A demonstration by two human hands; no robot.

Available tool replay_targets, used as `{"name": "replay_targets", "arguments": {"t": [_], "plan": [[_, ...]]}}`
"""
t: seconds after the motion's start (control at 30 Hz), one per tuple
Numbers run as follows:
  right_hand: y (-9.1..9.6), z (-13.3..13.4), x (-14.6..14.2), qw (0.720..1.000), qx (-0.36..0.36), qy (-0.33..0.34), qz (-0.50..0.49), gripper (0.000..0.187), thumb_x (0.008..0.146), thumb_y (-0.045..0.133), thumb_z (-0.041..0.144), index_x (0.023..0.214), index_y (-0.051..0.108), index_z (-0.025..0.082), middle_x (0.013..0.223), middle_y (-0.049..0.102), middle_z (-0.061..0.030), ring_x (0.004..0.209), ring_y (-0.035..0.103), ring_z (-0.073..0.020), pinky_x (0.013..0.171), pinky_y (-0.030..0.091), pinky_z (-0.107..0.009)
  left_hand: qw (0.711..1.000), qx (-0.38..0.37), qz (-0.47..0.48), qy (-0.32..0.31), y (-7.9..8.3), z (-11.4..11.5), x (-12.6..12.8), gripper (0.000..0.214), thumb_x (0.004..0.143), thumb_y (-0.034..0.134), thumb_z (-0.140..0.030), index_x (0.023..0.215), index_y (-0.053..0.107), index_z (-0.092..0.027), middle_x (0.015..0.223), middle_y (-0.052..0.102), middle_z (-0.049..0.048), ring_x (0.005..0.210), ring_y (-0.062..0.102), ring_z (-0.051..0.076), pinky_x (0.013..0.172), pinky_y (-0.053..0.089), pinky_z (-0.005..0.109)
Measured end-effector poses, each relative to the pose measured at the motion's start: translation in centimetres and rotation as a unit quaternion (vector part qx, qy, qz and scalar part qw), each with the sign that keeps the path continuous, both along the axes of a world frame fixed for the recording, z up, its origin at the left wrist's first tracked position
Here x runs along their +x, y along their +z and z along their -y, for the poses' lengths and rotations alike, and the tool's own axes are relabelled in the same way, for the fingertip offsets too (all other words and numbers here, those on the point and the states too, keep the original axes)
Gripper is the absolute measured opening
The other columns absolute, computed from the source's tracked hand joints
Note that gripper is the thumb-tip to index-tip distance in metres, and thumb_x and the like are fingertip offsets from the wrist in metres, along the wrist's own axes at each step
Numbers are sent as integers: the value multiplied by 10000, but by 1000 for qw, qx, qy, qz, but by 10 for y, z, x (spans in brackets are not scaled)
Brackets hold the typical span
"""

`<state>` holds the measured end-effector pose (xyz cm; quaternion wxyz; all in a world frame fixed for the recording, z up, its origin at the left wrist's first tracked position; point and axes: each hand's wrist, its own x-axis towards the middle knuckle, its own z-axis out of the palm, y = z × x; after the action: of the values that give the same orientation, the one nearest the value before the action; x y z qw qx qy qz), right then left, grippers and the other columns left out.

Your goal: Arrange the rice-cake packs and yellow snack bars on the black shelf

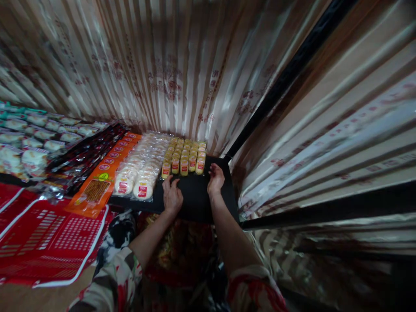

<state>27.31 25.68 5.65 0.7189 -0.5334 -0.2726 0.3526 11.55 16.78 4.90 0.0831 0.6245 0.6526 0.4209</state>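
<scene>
On a black shelf board (pixel 195 197) lie rows of small yellow packaged cakes (pixel 185 156) and, to their left, larger white round cakes in clear wrappers (pixel 139 173). My left hand (pixel 171 196) rests palm down on the board, its fingers stretched toward the front yellow packs. Just in front of the right end of the yellow row is my right hand (pixel 215 178), fingers curled and close to the packs. Whether it holds anything is not visible. Both forearms come up from the bottom in patterned sleeves.
Orange snack packets (pixel 104 177) and dark red packets (pixel 87 158) lie left of the cakes. Green and white packs (pixel 32 138) fill the far left. A red perforated basket (pixel 48 238) sits at lower left. Shiny striped curtains (pixel 182 65) hang behind and to the right.
</scene>
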Motion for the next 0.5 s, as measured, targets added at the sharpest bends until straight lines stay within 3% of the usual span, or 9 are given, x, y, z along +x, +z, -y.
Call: {"name": "replay_targets", "arguments": {"t": [0.13, 0.27, 0.37, 0.5], "plan": [[24, 32, -13, 999, -5, 41, 27, 399, 744, 460, 407, 1005, 606, 143, 1029, 646, -93, 841, 593, -152, 600, 422, -224, 996, 16, -10, -86, 7, 13, -1, 331, 712, 426, -27, 951, 607, -165, 1140, 510, 95, 1097, 464, 227, 967, 422, 397], [33, 107, -42, 994, 17, 95, 56, 370, 793, 465, 415, 1007, 610, 149, 953, 668, -81, 771, 586, -137, 617, 424, -230, 981, 35, 10, -190, 8, 54, -8, 298, 757, 368, -29, 868, 609, -166, 958, 603, 73, 958, 537, 163, 878, 465, 321], [18, 175, -61, 984, -9, 155, 81, 327, 818, 461, 401, 946, 634, 154, 775, 666, -43, 662, 570, -130, 623, 436, -246, 965, -13, 20, -260, 1, 99, -19, 262, 794, 382, -95, 848, 624, -179, 877, 626, 62, 893, 566, 152, 810, 487, 290], [-32, 234, -75, 959, -145, 208, 126, 262, 785, 491, 372, 844, 657, 179, 733, 662, -28, 686, 596, -162, 673, 464, -276, 945, -186, 0, -270, -27, 138, -32, 325, 761, 410, -89, 977, 639, -172, 1010, 644, 93, 951, 593, 172, 863, 479, 319]]}}
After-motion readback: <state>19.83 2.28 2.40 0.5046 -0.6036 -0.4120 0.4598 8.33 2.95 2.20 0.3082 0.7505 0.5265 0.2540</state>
